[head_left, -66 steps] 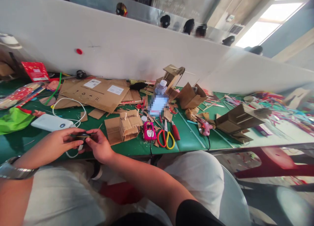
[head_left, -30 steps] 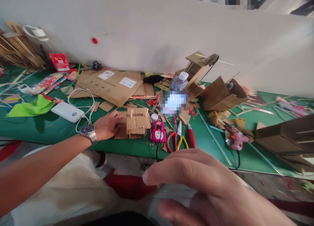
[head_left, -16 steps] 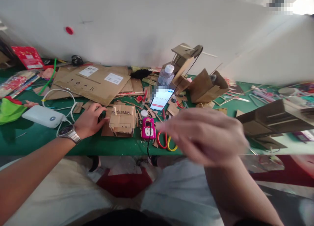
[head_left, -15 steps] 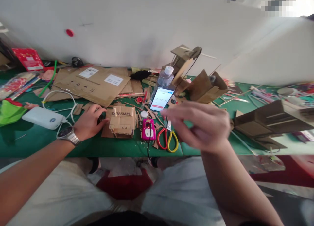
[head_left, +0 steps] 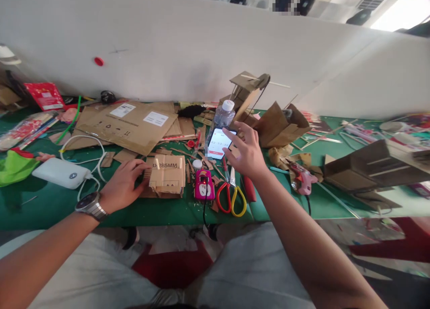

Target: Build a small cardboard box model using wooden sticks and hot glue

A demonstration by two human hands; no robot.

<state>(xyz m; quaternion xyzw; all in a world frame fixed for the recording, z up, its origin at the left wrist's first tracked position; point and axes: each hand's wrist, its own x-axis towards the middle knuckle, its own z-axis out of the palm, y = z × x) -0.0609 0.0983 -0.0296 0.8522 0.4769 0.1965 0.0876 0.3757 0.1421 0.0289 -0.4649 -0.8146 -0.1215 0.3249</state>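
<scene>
My left hand (head_left: 123, 187) rests on the green table, fingers loosely stretched beside a small cardboard box (head_left: 167, 173) with wooden stick ends on top. Its fingertips are at the box's left side; whether they touch it I cannot tell. My right hand (head_left: 247, 153) is at the right edge of a phone (head_left: 219, 144), thumb and fingers apart over the lit screen, which shows a timer. The phone leans against a clear bottle (head_left: 224, 115) with a white cap. Below lie a pink glue-gun-like plug socket (head_left: 204, 188) with a black cord and red-and-yellow-handled scissors (head_left: 231, 200).
A flattened carton (head_left: 126, 123) lies at the back left, near a white power bank (head_left: 63, 172) with a looped cable. To the right are a pink glue gun (head_left: 304, 181) and cardboard structures (head_left: 372, 165). Cardboard scraps litter the middle; a white wall stands behind.
My right hand has moved left and away from me to the phone, its fingers spreading. The glue gun and wrapping at right now show. The view has tilted up slightly; my left hand stays beside the box.
</scene>
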